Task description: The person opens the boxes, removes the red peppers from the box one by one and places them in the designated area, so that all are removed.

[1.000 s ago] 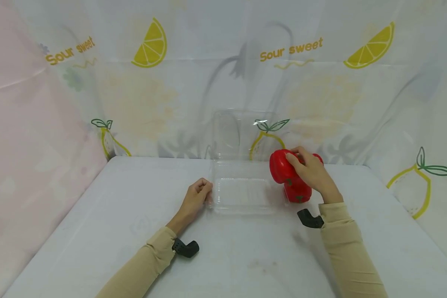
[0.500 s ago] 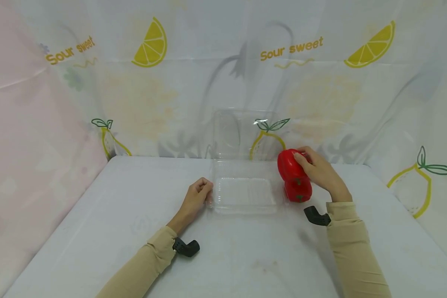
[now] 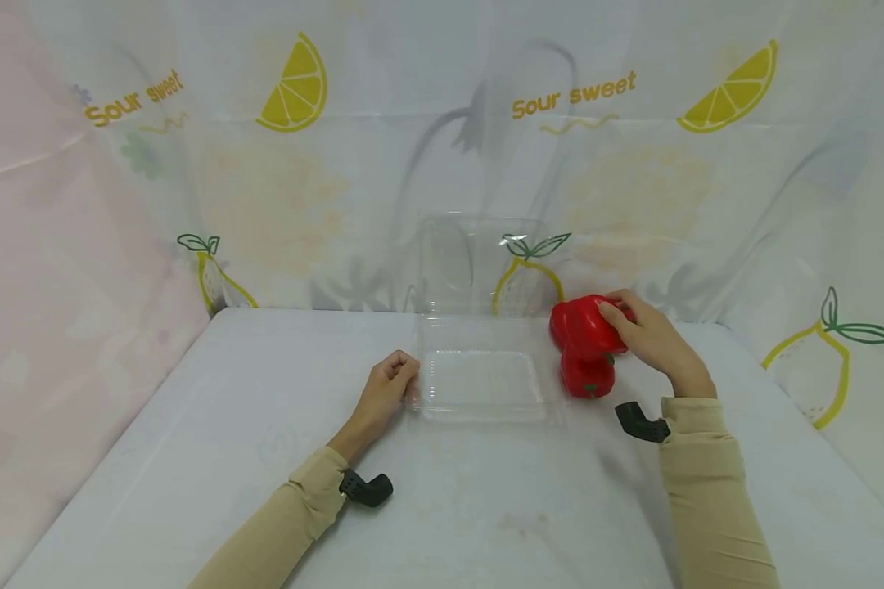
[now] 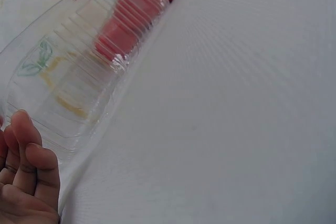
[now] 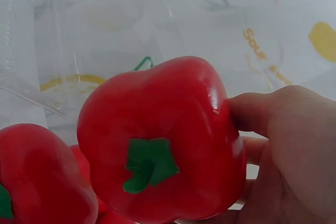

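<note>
My right hand (image 3: 651,335) grips a red bell pepper (image 3: 597,327) at its right side, right of the container. In the right wrist view, the held pepper (image 5: 163,114) has its green stem facing the camera. A second red pepper (image 3: 588,378) lies just in front, partly overlapped by the held one; more red shows between them. My left hand (image 3: 386,393) pinches the left edge of a transparent plastic container (image 3: 479,413), its lid (image 3: 449,262) raised at the back. In the left wrist view, curled fingers (image 4: 44,163) are at the container's wall (image 4: 89,87).
A white-covered table (image 3: 302,491) carries everything. Behind it hangs a curtain (image 3: 383,164) printed with lemons and lettering, close to the raised lid. Black wrist cameras (image 3: 366,488) jut inward from both sleeves.
My right hand has moved to the right with the bell pepper, which has turned and shifted right. The left hand and the container have stayed put.
</note>
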A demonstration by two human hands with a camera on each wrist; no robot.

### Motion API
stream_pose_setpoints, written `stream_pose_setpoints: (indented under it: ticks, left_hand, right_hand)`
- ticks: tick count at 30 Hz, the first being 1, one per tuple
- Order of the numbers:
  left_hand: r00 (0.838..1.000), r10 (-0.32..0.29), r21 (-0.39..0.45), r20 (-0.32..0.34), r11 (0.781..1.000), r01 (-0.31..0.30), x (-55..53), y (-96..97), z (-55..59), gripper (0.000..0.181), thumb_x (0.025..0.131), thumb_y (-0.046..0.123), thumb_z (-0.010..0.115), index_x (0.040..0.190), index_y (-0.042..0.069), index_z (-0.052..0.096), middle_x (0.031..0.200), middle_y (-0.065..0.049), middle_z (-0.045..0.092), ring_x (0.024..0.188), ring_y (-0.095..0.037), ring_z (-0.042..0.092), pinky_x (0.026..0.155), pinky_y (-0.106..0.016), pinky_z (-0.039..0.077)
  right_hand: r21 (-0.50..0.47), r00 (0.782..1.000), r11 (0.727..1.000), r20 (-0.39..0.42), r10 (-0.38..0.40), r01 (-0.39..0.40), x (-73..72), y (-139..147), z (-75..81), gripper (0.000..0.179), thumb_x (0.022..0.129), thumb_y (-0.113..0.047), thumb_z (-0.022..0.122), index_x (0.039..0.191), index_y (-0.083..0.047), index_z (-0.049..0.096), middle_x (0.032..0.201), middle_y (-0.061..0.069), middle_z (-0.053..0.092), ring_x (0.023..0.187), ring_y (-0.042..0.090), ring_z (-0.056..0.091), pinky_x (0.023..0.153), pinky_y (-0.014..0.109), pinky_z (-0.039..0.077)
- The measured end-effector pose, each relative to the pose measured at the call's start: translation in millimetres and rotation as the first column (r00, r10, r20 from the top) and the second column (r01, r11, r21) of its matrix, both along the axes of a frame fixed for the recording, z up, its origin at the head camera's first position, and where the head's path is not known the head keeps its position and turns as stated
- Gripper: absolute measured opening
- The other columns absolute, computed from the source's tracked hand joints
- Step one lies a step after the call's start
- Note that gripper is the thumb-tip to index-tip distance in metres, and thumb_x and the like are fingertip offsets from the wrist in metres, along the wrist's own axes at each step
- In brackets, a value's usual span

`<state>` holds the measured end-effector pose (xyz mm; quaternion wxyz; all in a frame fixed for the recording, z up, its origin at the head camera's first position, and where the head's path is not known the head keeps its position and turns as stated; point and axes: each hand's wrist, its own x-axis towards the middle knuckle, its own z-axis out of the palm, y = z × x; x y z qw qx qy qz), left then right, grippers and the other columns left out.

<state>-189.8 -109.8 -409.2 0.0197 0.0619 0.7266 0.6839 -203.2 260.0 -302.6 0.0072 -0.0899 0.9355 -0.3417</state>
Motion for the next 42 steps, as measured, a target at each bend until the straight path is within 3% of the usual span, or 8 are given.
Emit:
stream_pose_setpoints:
  ticks: [18,33,42]
  left_hand:
    - [1.000,0.008,-0.010,0.014,1.000,-0.007,3.6,-2.4,2.4,0.017,0.097,0.015,0.050,0.084,0.004,0.050,0.066,0.002,0.047,0.056,-0.009,0.046,0.053,-0.021,0.037]
    - [1.000,-0.008,-0.004,0.013,1.000,0.008,2.0,-1.8,1.1,0.016,0.098,0.013,0.049,0.085,0.003,0.050,0.065,0.003,0.047,0.056,-0.009,0.046,0.053,-0.021,0.038]
    - [1.000,-0.008,-0.015,0.012,1.000,0.008,1.7,0.3,1.5,0.016,0.097,0.014,0.049,0.085,0.003,0.050,0.065,0.002,0.047,0.056,-0.010,0.046,0.053,-0.021,0.038]
  right_hand:
    - [-0.006,0.998,0.998,0.028,-0.059,0.059,2.4,30,-0.1,0.058,0.099,-0.044,0.034,0.137,-0.001,0.035,0.134,0.027,0.040,0.114,0.043,0.044,0.083,0.049,0.051]
    - [0.023,0.986,0.994,0.126,-0.109,0.107,4.5,45,-5.8,0.064,0.099,-0.048,0.031,0.136,0.003,0.035,0.132,0.029,0.038,0.111,0.042,0.045,0.087,0.053,0.046]
    - [0.048,0.980,0.994,0.169,-0.105,0.099,2.1,54,-12.7,0.065,0.099,-0.048,0.030,0.136,0.004,0.034,0.131,0.030,0.039,0.111,0.042,0.047,0.085,0.046,0.047]
